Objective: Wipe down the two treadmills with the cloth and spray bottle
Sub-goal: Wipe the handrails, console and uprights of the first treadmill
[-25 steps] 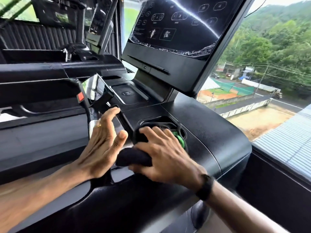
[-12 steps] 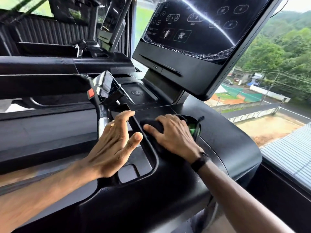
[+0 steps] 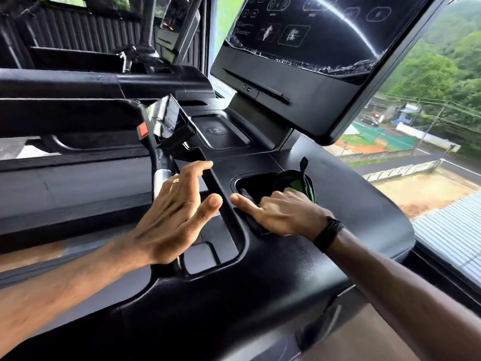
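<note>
A black treadmill console (image 3: 325,256) fills the view, with its dark screen (image 3: 312,29) tilted above. My right hand (image 3: 283,213) presses a dark cloth with a green edge (image 3: 299,182) into the cup recess (image 3: 250,182) on the console's right side; the fingers curl down into the recess over the cloth and the thumb points left along the rim. My left hand (image 3: 179,212) hovers open, fingers spread, over the inner handlebar (image 3: 162,165). No spray bottle is in view.
A red stop button (image 3: 143,130) and small control panel (image 3: 169,118) sit atop the handlebar. A second treadmill (image 3: 86,82) stands to the left. A large window on the right looks over rooftops and trees.
My right hand has pushed the cloth forward from the console's near edge into the cup recess. My left hand has stayed open beside the handlebar. The camera has moved closer.
</note>
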